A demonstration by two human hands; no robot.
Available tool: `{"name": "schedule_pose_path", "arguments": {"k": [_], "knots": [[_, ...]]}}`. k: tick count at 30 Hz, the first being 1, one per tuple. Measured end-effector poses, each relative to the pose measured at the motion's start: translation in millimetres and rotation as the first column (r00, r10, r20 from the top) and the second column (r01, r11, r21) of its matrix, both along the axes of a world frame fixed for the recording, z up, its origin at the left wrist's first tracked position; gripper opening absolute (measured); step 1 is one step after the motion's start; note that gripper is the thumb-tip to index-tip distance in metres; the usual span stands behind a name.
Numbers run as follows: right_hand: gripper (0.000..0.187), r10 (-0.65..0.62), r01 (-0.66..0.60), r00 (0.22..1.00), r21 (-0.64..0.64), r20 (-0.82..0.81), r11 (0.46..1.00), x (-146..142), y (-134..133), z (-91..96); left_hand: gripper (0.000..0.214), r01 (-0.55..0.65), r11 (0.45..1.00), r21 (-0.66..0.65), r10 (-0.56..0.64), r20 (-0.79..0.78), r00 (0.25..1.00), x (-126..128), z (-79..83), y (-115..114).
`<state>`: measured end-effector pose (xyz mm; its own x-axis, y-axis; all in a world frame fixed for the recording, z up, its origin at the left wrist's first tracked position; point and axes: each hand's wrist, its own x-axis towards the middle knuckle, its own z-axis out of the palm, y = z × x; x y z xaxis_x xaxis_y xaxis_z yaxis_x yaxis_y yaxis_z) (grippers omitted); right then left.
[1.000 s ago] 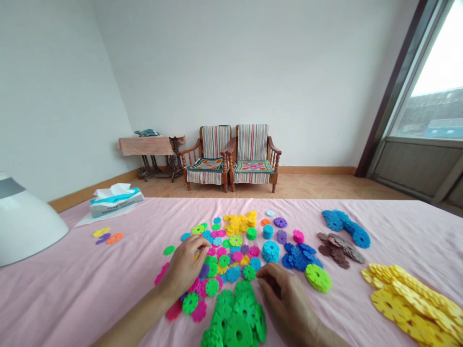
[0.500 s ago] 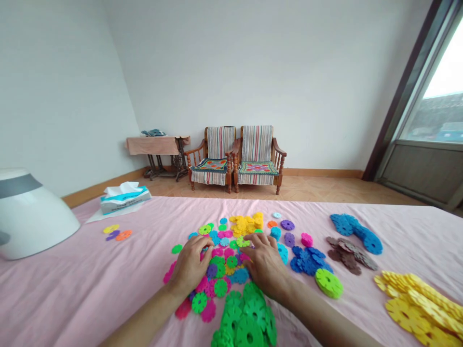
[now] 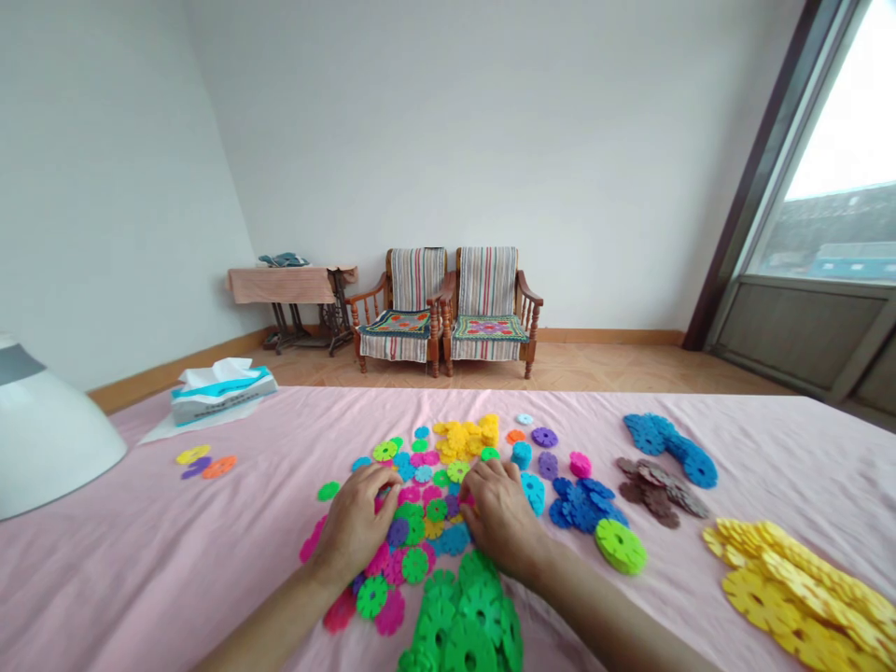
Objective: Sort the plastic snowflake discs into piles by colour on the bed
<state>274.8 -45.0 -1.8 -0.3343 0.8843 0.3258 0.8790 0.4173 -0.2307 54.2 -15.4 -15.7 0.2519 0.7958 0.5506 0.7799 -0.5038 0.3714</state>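
Note:
My left hand (image 3: 357, 518) is at the left side of a mixed spread of notched plastic snowflake discs (image 3: 414, 565), its fingers curled towards the thumb. Whatever lies between those fingertips is hidden. My right hand (image 3: 504, 511) reaches down at the right side of the spread, fingers bent and drawn together at a pink snowflake disc (image 3: 468, 501), mostly covered by them. Green discs (image 3: 470, 621) form a heap just below the right wrist. Beyond the hands sits a pile of yellow discs (image 3: 466, 437). Blue discs (image 3: 584, 504) lie right of my right hand.
Further right are light green discs (image 3: 620, 546), brown discs (image 3: 658, 490), another blue row (image 3: 668, 446) and long yellow rows (image 3: 791, 579). At left stand a tissue pack (image 3: 224, 392) and a white rounded object (image 3: 52, 439). A pink cloth (image 3: 245, 551) covers the table.
My right hand's fingers, spread before, have drawn together and down onto the discs. My left hand stays curled at nearly the same spot. The view has shifted slightly right.

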Motion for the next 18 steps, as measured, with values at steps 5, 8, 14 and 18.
{"name": "schedule_pose_path", "arguments": {"k": [5, 8, 14, 18], "knots": [[0.018, 0.017, -0.019, 0.999, 0.028, 0.049, 0.999, -3.2, -0.1, -1.5, 0.015, 0.005, 1.000, -0.009, -0.005, -0.003, 1.000, -1.1, -1.5, 3.4], [0.012, -0.019, 0.017, 0.998, 0.037, 0.053, 0.999, -2.6, -1.4, 0.4, 0.015, 0.002, 1.000, -0.016, -0.002, -0.005, 1.000, -1.6, -1.5, 3.8], [0.014, 0.004, -0.006, 0.996, 0.028, 0.091, 1.000, -1.1, 1.1, 0.6, 0.015, -0.001, 1.000, -0.020, 0.001, 0.002, 1.000, -1.2, -0.8, 2.2], [0.023, 0.039, -0.043, 0.995, 0.042, 0.092, 0.998, -3.2, -1.7, 1.3, 0.015, 0.005, 1.000, -0.013, -0.005, 0.010, 1.000, -0.3, 0.3, 1.4]]}}
